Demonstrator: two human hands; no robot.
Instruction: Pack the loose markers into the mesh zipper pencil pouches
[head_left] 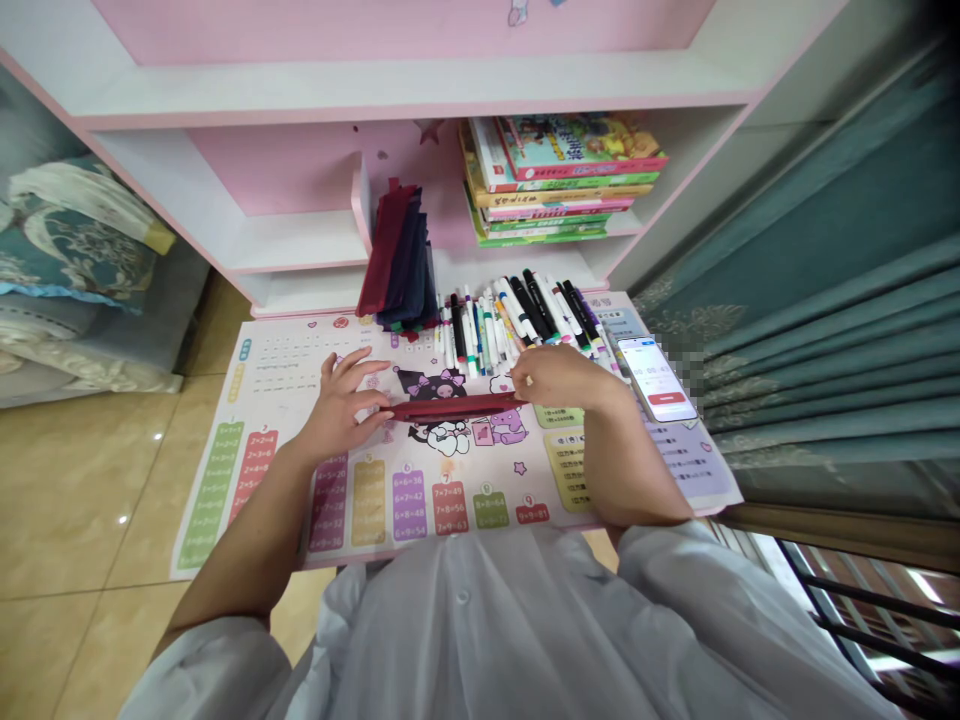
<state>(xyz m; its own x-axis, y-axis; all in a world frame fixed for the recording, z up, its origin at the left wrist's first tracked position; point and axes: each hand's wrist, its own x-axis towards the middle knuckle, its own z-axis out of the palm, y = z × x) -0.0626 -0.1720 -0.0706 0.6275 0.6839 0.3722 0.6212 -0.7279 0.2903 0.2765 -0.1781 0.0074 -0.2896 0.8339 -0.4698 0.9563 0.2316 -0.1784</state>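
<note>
- Holding the dark red pouch (454,407) by both ends, narrow edge up, nearly level over the middle of the printed desk mat (274,402); cannot tell whether touching it underneath.
- Pinching the near-left end between thumb and forefinger of the left hand (346,402), with the other fingers fanned wide, off the cloth.
- Gripping the opposite end with the right hand (556,379), curled almost into a fist; cannot make out the exact fingertip hold.
- Best, probably, to pull evenly outward, leaving that edge taut and straight, without sagging or bunching.
- Likely wise to steady with the left, working along the edge with the right.
- Reaching in from both sides, with forearms slanting forward and inward.
- Overlapping, on the right, the near ends of the markers (487,335); careful there, easily knocked.
</note>
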